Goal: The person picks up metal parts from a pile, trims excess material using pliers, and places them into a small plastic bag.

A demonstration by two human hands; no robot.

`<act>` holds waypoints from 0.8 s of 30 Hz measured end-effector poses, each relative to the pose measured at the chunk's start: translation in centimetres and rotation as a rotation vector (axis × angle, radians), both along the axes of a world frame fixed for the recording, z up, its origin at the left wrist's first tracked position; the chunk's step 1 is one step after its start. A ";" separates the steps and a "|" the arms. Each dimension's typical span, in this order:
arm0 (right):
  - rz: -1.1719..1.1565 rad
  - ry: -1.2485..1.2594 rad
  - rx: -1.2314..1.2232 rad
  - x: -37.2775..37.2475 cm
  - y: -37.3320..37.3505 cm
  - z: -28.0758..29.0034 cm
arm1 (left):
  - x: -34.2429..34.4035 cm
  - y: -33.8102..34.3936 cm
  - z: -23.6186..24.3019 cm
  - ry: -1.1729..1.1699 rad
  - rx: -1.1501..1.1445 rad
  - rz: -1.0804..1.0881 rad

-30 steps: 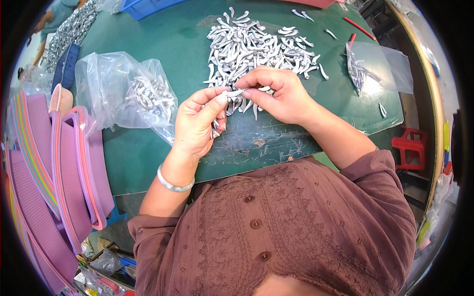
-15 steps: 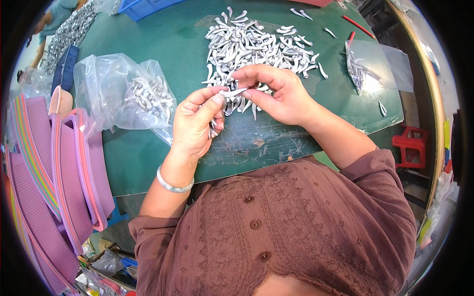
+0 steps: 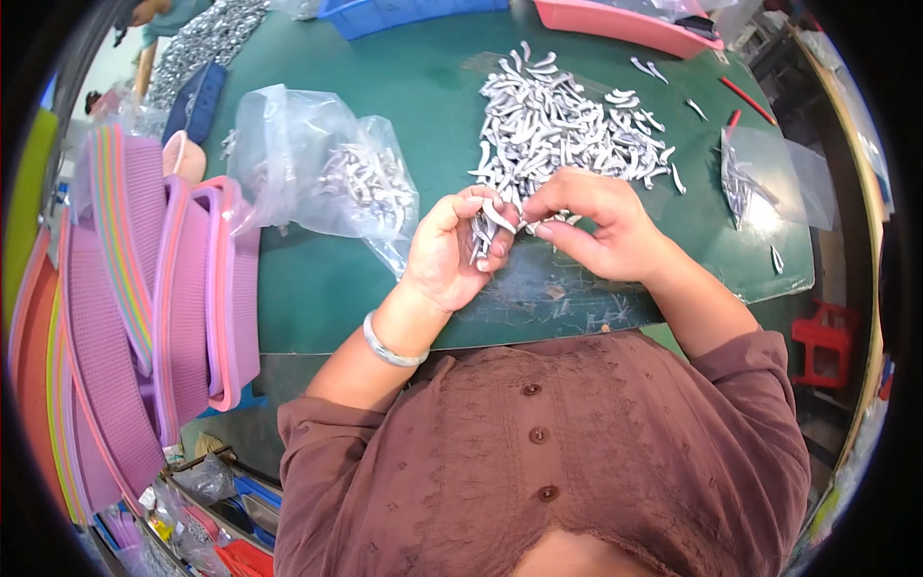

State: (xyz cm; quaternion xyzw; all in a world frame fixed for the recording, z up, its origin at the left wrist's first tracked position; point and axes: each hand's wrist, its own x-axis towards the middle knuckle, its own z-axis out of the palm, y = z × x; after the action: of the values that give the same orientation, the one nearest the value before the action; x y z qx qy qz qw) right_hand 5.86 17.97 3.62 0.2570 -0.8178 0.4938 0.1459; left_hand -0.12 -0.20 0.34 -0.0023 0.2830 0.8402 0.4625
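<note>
My left hand (image 3: 442, 252) is turned palm up, its fingers curled around several small curved silver metal pieces (image 3: 480, 238). One curved silver piece (image 3: 496, 215) lies on top across the fingers, its end pointing at my right hand. Close beside it, my right hand (image 3: 611, 229) has thumb and forefinger apart in a loose arch, the fingertips near that piece's end and the front of the pile. Whether they touch it is hard to make out. Just beyond both hands spreads a large pile of matching silver pieces (image 3: 567, 125) on the green table (image 3: 336, 313).
Left of the pile lies a clear plastic bag (image 3: 298, 159) with more pieces; a smaller bag (image 3: 740, 178) lies at right. Blue (image 3: 413, 14) and pink (image 3: 625, 31) bins stand at the back. Purple baskets (image 3: 207, 298) crowd the left edge. A red stool (image 3: 823, 344) stands at right.
The view has shifted, so the table appears further right. The piece stretched between both hands now rests in my left hand, which has rolled palm up. My right fingertips have come off it or nearly so.
</note>
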 end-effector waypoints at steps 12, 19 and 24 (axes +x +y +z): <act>-0.330 1.022 0.067 8.7 -6.0 11.9 | -5.5 -10.7 11.5 0.597 -0.404 0.533; -0.113 1.375 0.026 8.9 -7.0 10.7 | -13.6 -14.1 10.0 0.711 -1.041 0.106; -0.121 1.421 0.070 9.4 -7.2 9.9 | -14.2 -10.1 8.7 1.124 -1.385 -0.096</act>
State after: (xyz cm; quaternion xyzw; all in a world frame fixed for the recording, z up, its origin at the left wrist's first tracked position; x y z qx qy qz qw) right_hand 15.24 10.81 13.52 0.4753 -0.5531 0.1717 0.6623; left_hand -14.33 -10.25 9.02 0.1430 0.9118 0.3375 0.1848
